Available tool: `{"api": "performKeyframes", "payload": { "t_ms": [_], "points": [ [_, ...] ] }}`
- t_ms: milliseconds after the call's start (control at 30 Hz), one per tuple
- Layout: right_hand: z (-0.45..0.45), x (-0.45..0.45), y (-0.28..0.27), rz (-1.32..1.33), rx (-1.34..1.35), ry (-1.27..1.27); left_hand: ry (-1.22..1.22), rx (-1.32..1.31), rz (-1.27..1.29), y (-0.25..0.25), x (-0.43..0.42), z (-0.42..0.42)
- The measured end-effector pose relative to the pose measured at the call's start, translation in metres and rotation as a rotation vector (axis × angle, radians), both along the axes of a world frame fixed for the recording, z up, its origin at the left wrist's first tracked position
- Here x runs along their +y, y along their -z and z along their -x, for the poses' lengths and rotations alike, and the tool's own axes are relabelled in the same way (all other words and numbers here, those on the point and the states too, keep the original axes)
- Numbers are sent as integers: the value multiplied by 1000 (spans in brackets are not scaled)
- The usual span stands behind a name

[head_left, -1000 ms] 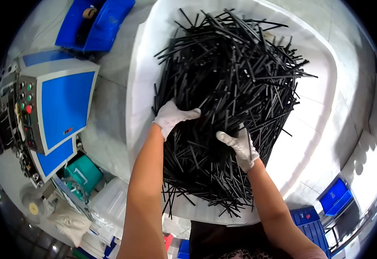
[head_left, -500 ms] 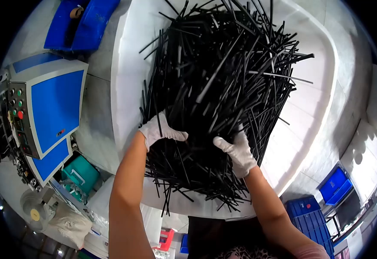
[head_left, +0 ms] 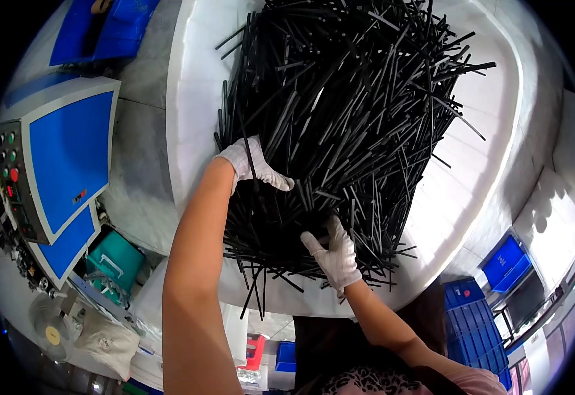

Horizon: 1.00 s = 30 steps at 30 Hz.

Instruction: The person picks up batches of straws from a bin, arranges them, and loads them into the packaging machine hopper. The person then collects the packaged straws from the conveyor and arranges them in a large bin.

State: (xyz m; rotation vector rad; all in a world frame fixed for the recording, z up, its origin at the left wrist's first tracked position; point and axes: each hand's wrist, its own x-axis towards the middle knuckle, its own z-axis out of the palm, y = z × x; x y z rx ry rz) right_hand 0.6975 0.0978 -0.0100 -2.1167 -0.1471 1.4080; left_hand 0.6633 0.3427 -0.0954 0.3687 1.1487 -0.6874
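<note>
A big tangled heap of thin black rods (head_left: pixel 373 125) fills the middle of a white tub (head_left: pixel 478 171); whether they are solid or hollow I cannot tell. My left hand (head_left: pixel 254 164), in a white glove, lies at the heap's left side. Its thumb is stretched out to the right over the rods, its other fingers are largely hidden among them, and one long rod crosses over the glove. Lower down, my right hand (head_left: pixel 335 253), gloved too, reaches into the near part of the heap with thumb and fingers apart, fingertips partly hidden by rods.
To the left stands a blue and white machine (head_left: pixel 70 151) with a button panel (head_left: pixel 12 174). Blue bins (head_left: pixel 126 29) sit at the upper left, a teal crate (head_left: pixel 113 263) at the lower left. Blue crates (head_left: pixel 475 329) are stacked at the lower right, near a small blue box (head_left: pixel 506 263).
My left hand has shifted up a little in view. My right hand has moved down and left, toward the near edge of the heap. The rods between the hands lie differently.
</note>
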Motion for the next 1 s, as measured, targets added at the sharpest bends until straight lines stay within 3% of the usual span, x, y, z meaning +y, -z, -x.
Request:
{"api": "performKeyframes", "payload": {
  "t_ms": [133,167,200,233,267,300,333,367,400,433,467,500,533,600,667,700,733,800,933,1000],
  "points": [
    [5,6,0,75,-53,-108,-340,118,222,20,-2,15],
    [11,5,1,93,-27,-87,80,-182,-188,13,-5,13],
    [20,-2,4,89,-21,-91,199,-317,-357,5,-8,7],
    [33,-13,11,-74,-5,135,337,-433,-556,-3,-11,2],
    [42,-18,16,-247,25,360,463,-516,-765,-12,-14,-3],
    [33,-15,8,-132,169,503,296,-700,-772,6,-13,5],
    [16,-6,-7,-20,365,614,498,-541,-820,-4,-10,2],
    [6,12,-23,173,398,665,726,-383,-837,-17,-7,-2],
    [11,10,-17,35,351,605,943,-238,-812,-29,-5,-7],
    [15,2,-8,-104,298,561,845,-311,-872,-38,-4,-5],
    [13,5,-9,9,200,350,848,-288,-839,-69,5,-5],
    [21,0,9,-87,181,318,811,-362,-719,-50,1,-3],
    [12,4,10,-72,183,258,664,-522,-519,-10,-4,4],
    [-6,17,6,89,40,-103,-94,-887,241,109,-30,31],
    [-1,13,9,-62,-69,28,212,-807,67,96,-25,12],
    [14,-14,40,-178,-211,8,358,-753,-29,79,-17,11],
    [28,-14,40,-123,-273,35,438,-597,-169,29,-7,1],
    [26,-2,21,-223,38,351,557,-238,-393,-76,13,-19],
    [17,-1,12,-247,192,514,613,-627,-254,41,-1,-5],
    [10,4,6,-51,199,461,647,-117,-346,-16,4,-22]
  ]
}}
